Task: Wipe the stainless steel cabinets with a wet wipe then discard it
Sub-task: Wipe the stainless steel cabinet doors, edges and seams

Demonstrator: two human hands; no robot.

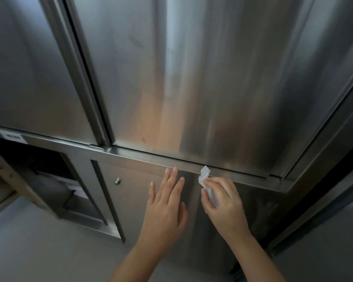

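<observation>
Wiping is looking about midway, judging from the head view (the only one on offer). The right hand [222,202] is pinching a crumpled white wet wipe [205,176] between thumb and fingers and pressing its upper end against the steel ledge [147,157] running between the tall upper cabinet door [192,78] and the lower cabinet panel [135,180]. The left hand [165,200] is lying flat on that lower panel just beside the wipe, fingers straight and gripping nothing, apparently bracing. Streaks and a few dark marks are showing on the upper door, so I cannot tell how much of it is cleaned; the neighbouring door [29,68] on the left and the steel around the small lock [117,181] are probably waiting too. Discarding is not yet beginning: the wipe is sitting in the hand, and the open recess [49,169] at lower left may be serving as a bin, though that is unclear.
</observation>
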